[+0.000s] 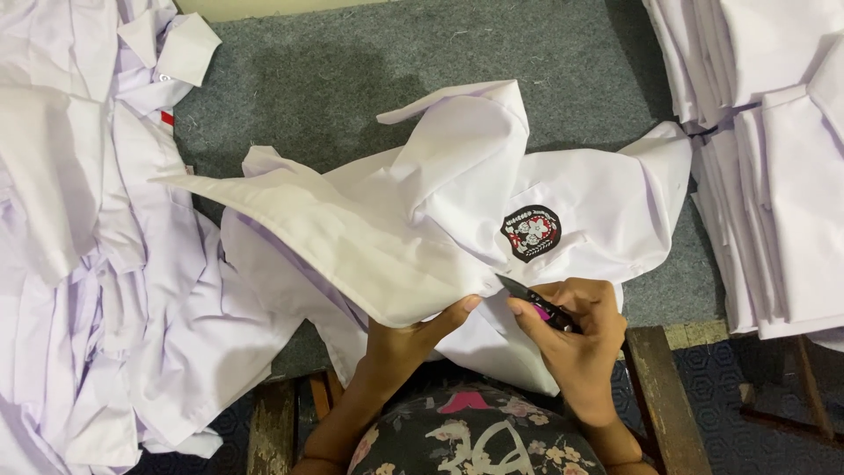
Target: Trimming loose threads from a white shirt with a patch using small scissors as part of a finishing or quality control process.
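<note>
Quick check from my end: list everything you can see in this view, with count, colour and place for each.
shirt: one, white, centre of the table, collar lifted toward the camera
badge: one, black, red and white, on the shirt's chest pocket
loose shirts: a heap, count unclear, white, left side
folded shirts: a stack, count unclear, white, right side
table cover: one, grey, under the shirts
wooden frame: brown, at the near table edge
small cutter: one, dark blade with pink on the handle, beside the collar edge
left hand: under the collar, thumb on its edge
right hand: closed on the small cutter
</note>
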